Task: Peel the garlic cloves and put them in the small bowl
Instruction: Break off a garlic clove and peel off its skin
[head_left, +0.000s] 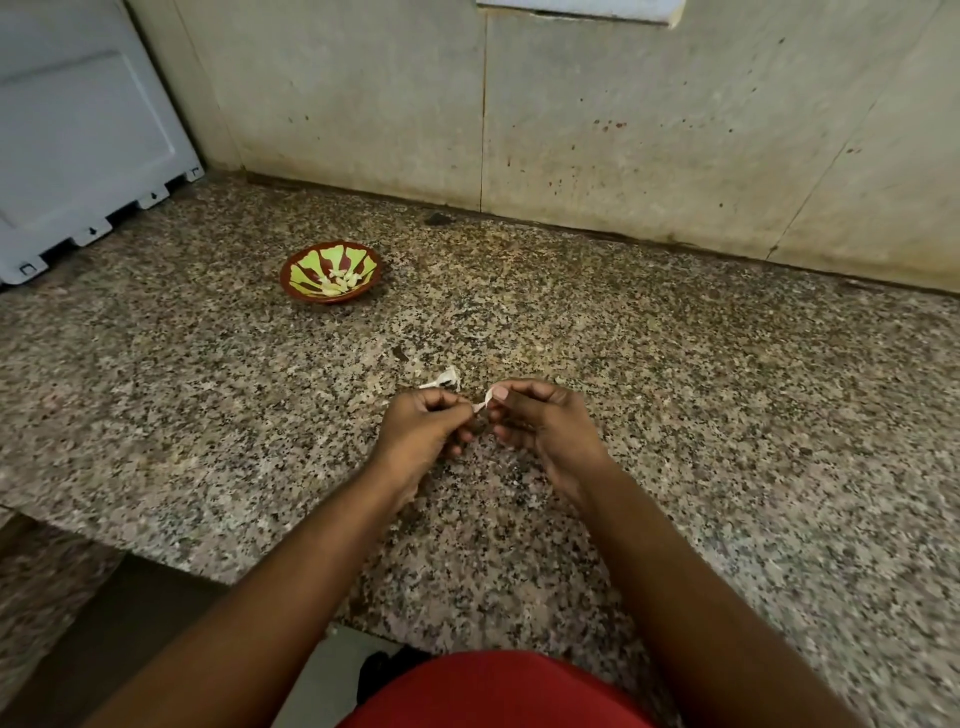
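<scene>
My left hand (423, 428) and my right hand (540, 423) meet above the middle of the speckled granite counter (727, 415). Between their fingertips they pinch a small garlic clove (482, 405) with a pale strip of skin curling up from it. The clove is mostly hidden by the fingers. A small red bowl (291, 273) with a green pattern stands to the far left, holding several peeled cloves (337, 283). A scrap of white garlic skin (444, 378) lies on the counter just beyond my hands.
A stained tiled wall (623, 119) runs along the back of the counter. A grey plastic crate (78, 140) leans at the far left. The counter's front edge steps down at the lower left, above the floor (104, 649).
</scene>
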